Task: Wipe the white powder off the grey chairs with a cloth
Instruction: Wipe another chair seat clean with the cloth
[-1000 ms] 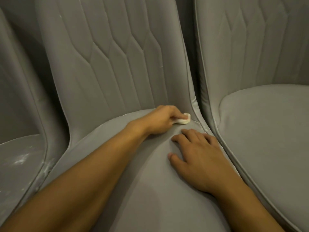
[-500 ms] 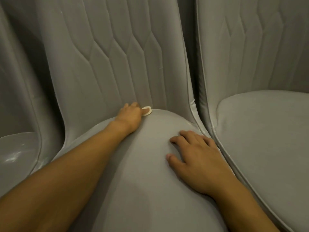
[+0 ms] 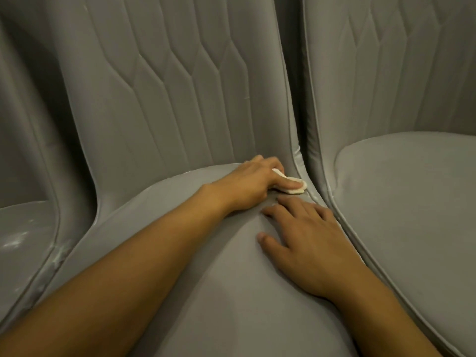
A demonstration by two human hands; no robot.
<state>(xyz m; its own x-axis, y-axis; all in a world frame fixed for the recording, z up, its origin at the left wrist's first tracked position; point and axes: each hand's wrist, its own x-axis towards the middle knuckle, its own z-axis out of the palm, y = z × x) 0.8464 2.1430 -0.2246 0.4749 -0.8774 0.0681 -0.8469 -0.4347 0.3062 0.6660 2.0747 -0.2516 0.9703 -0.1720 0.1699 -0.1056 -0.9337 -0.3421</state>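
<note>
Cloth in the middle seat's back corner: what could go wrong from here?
1. The cloth is small and wadded under the fingers of the left hand; it may push powder into the crease rather than lift it.
2. White streaks on the left chair and along the right chair's piping could get missed.

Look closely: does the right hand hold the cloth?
No, the left hand holds the cloth against the seat; the right hand lies flat and empty.

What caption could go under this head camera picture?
Left hand presses a white cloth onto the middle grey chair; right hand rests flat beside it.
</note>
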